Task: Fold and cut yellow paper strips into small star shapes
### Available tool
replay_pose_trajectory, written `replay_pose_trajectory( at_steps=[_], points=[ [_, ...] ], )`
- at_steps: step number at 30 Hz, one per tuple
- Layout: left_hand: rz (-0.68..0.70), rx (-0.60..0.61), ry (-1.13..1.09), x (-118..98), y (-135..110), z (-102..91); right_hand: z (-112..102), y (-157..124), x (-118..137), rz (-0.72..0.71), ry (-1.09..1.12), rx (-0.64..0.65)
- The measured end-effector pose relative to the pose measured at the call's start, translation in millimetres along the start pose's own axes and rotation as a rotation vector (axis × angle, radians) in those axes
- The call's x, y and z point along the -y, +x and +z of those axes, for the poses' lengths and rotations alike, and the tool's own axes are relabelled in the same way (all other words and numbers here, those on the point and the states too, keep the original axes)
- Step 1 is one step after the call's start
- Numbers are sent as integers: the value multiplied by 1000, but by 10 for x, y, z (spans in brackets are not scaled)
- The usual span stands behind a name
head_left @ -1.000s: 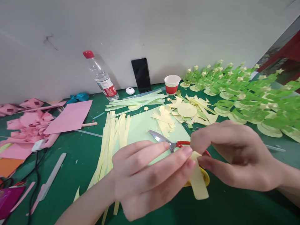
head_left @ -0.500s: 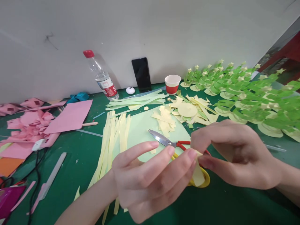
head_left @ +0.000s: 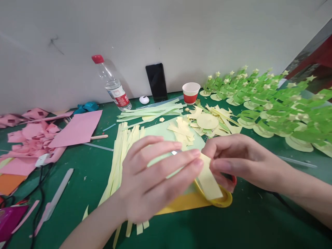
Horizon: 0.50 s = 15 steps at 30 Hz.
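Observation:
A short pale yellow paper strip [head_left: 210, 185] slants between my two hands, its lower end hanging free. My right hand [head_left: 233, 160] pinches its upper part between thumb and fingers. From the other side, my left hand [head_left: 158, 180] has its fingers stretched toward the strip, the tips pressed on its upper left edge; the left thumb is hidden. Below the hands lie scissors with red handles [head_left: 233, 180], mostly covered. A yellow ring, perhaps a tape roll [head_left: 228, 200], shows under the strip. Pale green paper [head_left: 158, 133] and a yellow-orange sheet [head_left: 181, 204] lie beneath.
Long pale yellow strips [head_left: 119, 155] lie at left, green strips [head_left: 153, 111] behind. Paper scraps [head_left: 220, 121], a paper cup [head_left: 191, 93], a phone [head_left: 156, 83] and a bottle [head_left: 114, 86] line the back. Green paper plants [head_left: 275, 103] fill the right, pink paper [head_left: 77, 128] the left.
More of the paper strip now shows between the hands. My left hand has moved up and left, uncovering the yellow-orange sheet; my right hand has shifted slightly left, and the scissors are more hidden.

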<state>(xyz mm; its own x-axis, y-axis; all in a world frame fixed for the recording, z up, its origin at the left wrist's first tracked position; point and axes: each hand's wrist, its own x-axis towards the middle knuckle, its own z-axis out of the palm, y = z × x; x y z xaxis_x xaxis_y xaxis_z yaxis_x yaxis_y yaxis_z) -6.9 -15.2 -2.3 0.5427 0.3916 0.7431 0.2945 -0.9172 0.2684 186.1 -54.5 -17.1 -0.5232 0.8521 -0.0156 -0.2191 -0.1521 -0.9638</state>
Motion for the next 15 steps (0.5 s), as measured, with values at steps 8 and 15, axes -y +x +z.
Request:
replay_pose_trajectory(
  at_steps=[8, 15],
  points=[
    [-78, -118, -223, 1, -11, 108, 10, 7, 35, 79, 182, 27],
    [-287, -87, -464, -4, -11, 181, 7, 21, 48, 124, 292, -10]
  ],
)
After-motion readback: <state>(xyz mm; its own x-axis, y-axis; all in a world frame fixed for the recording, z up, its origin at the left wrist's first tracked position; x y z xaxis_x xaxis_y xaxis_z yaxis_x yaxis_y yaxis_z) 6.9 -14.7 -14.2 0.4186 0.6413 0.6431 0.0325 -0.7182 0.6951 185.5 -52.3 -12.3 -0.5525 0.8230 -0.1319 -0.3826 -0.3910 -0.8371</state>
